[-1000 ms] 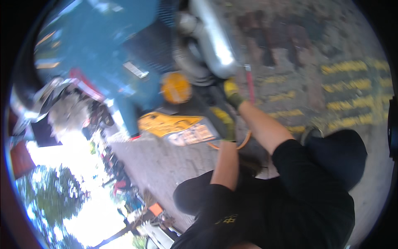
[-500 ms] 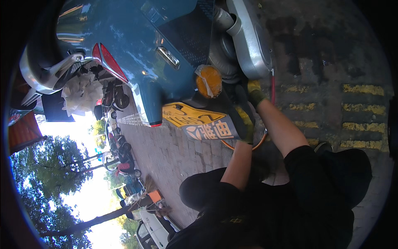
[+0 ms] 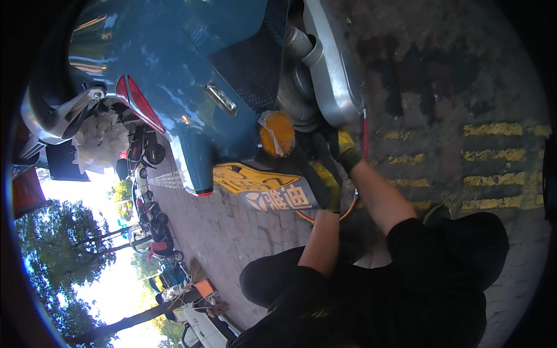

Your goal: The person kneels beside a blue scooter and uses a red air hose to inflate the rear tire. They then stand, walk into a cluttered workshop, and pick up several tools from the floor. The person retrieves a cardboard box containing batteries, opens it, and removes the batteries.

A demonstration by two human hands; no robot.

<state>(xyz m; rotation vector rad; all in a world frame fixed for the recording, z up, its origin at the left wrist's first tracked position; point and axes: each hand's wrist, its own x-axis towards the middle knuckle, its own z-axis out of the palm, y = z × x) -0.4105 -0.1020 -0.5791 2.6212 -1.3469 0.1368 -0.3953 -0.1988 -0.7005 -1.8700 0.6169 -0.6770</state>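
Note:
A blue scooter (image 3: pixel 168 64) fills the upper middle, its rear end towards me. Both my hands wear yellow and dark gloves and reach in at its rear wheel (image 3: pixel 301 87). My left hand (image 3: pixel 326 182) is behind the yellow number plate (image 3: pixel 255 178) and the dark mudguard, its fingers hidden. Just right of it, my right hand (image 3: pixel 347 149) is at the lower end of the silver casing (image 3: pixel 333 69) beside the wheel; its fingers are also out of sight. A red and orange hose (image 3: pixel 351 207) curves beneath my hands. What they hold, if anything, does not show.
A round orange reflector (image 3: pixel 277 134) sticks out above the plate. Brick paving (image 3: pixel 238 232) lies below, with yellow painted stripes (image 3: pixel 493 129) at the right. Parked scooters (image 3: pixel 154 217), a tree trunk (image 3: pixel 139 316) and a white vehicle (image 3: pixel 203 327) stand at the left.
The view has shifted, so the scooter and both hands appear farther left and slightly lower. My hands stay at the rear wheel, with little visible change in their pose.

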